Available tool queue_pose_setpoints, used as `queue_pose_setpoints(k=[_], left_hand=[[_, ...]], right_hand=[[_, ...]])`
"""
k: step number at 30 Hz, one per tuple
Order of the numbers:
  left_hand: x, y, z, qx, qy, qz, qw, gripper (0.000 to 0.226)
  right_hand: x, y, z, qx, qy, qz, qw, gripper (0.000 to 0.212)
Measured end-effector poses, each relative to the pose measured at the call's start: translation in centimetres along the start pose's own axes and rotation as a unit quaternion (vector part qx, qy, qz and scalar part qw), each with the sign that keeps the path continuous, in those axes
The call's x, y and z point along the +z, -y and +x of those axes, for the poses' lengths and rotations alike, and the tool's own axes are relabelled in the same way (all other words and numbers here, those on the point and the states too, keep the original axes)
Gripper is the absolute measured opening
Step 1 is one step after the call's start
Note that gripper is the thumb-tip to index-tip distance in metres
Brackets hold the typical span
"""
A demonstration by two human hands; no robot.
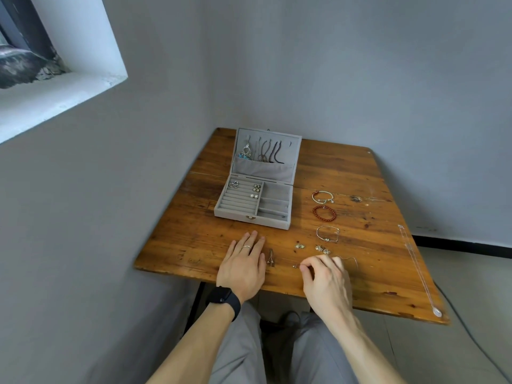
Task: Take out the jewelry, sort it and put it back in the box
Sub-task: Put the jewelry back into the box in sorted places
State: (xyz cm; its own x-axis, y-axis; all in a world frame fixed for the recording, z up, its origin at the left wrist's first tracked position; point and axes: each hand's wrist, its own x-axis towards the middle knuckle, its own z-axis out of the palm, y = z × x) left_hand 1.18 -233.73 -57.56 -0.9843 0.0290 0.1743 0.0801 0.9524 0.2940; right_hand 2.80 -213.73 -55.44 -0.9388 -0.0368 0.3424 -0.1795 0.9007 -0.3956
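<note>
With the left hand [243, 261] spread flat on the table [194, 239], the right hand [324, 278] pinches a small earring [296, 265], which should be lifted lightly and straight to avoid dropping it.

Wooden table [360, 176] bears jewelry box [249, 219], bracelets [315, 213], earrings [299, 246].

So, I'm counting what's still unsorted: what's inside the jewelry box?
In the jewelry box ring rolls: a ring, ornate studs, pearl studs. In the lid: a silver-and-turquoise pendant and dark cords; the lid pocket hides their lower ends.
</note>
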Motion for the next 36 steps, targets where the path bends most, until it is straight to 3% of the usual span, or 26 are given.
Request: queue_pose_setpoints(k=[8,12,15,19,23,29,36], left_hand=[[-0.4,0.2,0.2,0.007,0.007,-0.026,1.0,0.05],[-1.5,-0.1,0.7,-0.014,0.015,-0.113,0.993,0.045],[-2.3,-0.9,0.7,0.028,-0.014,-0.13,0.991,0.039],[-2.2,-3.3,1.0,0.113,0.0,-0.063,0.992,0.03],[-1.5,-5.1,1.7,0.131,0.022,-0.003,0.991,0.025],[-1.3,-5.3,2.1,0.151,0.007,0.004,0.988,0.02],[-3.9,0.1,2.8,0.01,-0.067,-0.16,0.985,0.003]], right_hand=[[-2.2,-3.3,-3.7,0.113,-0.058,0.198,0.972,0.005],[-2.0,-4.8,-5.4,0.155,-0.059,0.249,0.954,0.006],[-1.5,-4.8,-6.0,0.149,-0.07,0.237,0.958,0.007],[-1.2,-4.5,-6.2,0.138,-0.096,0.219,0.961,0.007],[-1.3,-4.8,-6.4,0.107,-0.107,0.213,0.965,0.007],[-1.6,-4.9,-6.3,0.119,-0.078,0.217,0.966,0.005],[-2.7,-4.1,-4.0,0.127,-0.052,0.242,0.961,0.006]])
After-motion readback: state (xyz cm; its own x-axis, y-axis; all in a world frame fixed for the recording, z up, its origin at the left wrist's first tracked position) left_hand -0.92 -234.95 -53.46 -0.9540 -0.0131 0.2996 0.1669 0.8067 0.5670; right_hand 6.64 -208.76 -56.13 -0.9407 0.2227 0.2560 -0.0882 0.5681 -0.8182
